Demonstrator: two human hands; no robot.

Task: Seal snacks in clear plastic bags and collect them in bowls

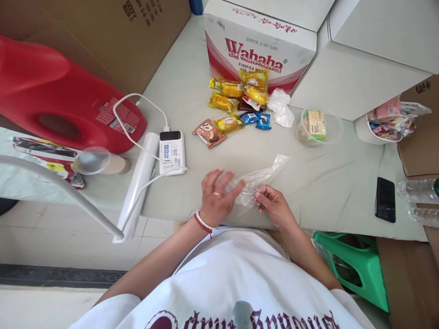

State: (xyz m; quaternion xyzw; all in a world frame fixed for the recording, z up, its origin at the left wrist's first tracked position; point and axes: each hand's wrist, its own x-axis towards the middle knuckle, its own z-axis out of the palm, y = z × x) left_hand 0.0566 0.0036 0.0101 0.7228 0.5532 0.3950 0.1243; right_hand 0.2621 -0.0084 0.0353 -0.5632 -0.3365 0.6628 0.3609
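Surface: pale cloth-covered table (318, 183), cardboard boxes behind, tiled floor at left.
Bag: clear plastic bag (261, 178) lies crumpled on the table near its front edge, between both hands.
Left hand: left hand (216, 197) rests flat, fingers spread, pressing the bag's near end.
Right hand: right hand (274, 206) pinches the bag's edge with its fingertips.
Behind: snack packets (236, 106) before a Wahaha box (259, 43).
Left side: power bank (172, 152) with white cable, red jug (61, 93).
Right side: phone (385, 199), plastic tub (317, 127).
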